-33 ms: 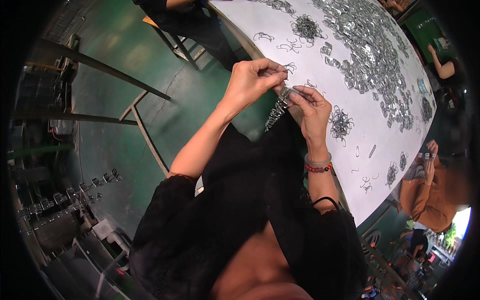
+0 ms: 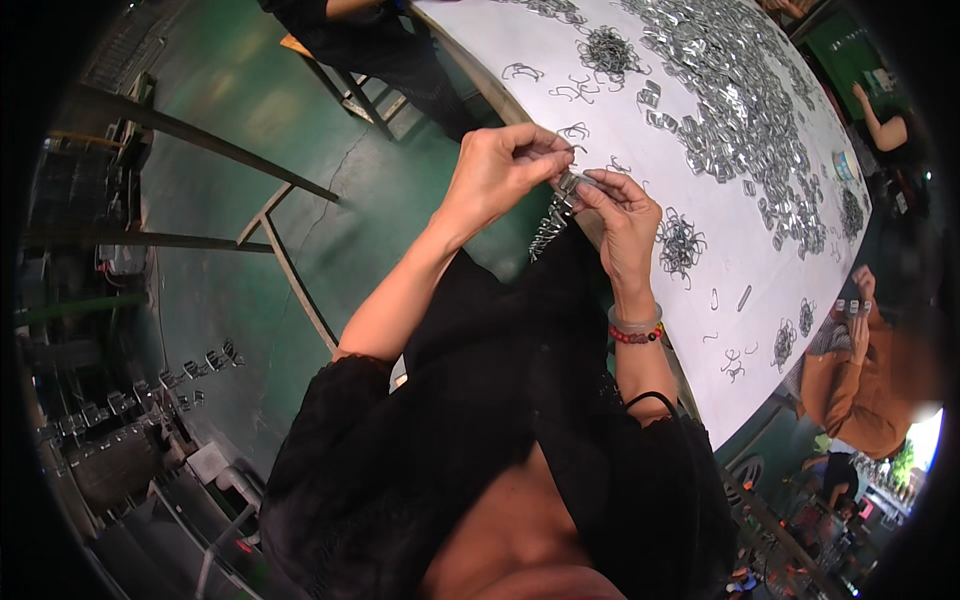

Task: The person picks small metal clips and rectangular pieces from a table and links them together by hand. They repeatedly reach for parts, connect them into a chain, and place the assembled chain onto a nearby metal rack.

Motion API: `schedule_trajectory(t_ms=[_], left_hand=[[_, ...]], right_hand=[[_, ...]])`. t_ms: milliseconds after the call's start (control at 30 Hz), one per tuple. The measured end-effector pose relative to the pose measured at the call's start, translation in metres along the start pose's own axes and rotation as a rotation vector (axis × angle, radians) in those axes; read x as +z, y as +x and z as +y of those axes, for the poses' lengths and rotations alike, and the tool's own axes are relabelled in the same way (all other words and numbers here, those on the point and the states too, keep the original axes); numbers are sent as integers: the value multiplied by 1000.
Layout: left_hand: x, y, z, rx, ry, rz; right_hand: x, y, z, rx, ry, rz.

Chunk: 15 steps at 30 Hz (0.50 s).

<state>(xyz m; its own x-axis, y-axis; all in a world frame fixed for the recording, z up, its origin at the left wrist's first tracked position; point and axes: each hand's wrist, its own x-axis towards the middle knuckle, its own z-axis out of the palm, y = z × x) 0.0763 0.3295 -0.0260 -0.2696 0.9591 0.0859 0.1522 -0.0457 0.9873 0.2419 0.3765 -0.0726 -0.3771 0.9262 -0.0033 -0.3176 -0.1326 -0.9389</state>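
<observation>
My right hand (image 2: 628, 218) is closed on the top piece of a string of linked silvery metal clips (image 2: 550, 228), which hangs down beside the table edge. Just above it, my left hand (image 2: 500, 172) is pinched shut close to the top clip, thumb against fingertips. Whatever lies in that pinch is too small to make out. Both hands are held over the near edge of the white-topped table (image 2: 690, 345). Small bent wire hooks (image 2: 573, 131) lie on the table beyond my left fingertips. To the right of my right hand is a heap of wire hooks (image 2: 680, 245).
A large spread of shiny metal clips (image 2: 745, 110) covers the table's far part, with another hook pile (image 2: 608, 50) nearby. A person in dark trousers (image 2: 385, 50) is at far left by a stool (image 2: 350, 95). A co-worker in brown (image 2: 855, 390) works at right. A metal frame (image 2: 275, 250) stands left.
Both hands keep nearly the same pose around the top clip. The co-worker's hands at right have shifted slightly upward in the picture.
</observation>
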Motion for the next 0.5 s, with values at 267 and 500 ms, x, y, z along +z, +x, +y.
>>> schedule_trajectory(t_ms=[267,500], left_hand=[[21,-9,-18,424,371,136],[33,1,-28,365,200,93]], right_hand=[[5,0,-9,-57,11,31],[0,8,-12,-186,-141,-1]])
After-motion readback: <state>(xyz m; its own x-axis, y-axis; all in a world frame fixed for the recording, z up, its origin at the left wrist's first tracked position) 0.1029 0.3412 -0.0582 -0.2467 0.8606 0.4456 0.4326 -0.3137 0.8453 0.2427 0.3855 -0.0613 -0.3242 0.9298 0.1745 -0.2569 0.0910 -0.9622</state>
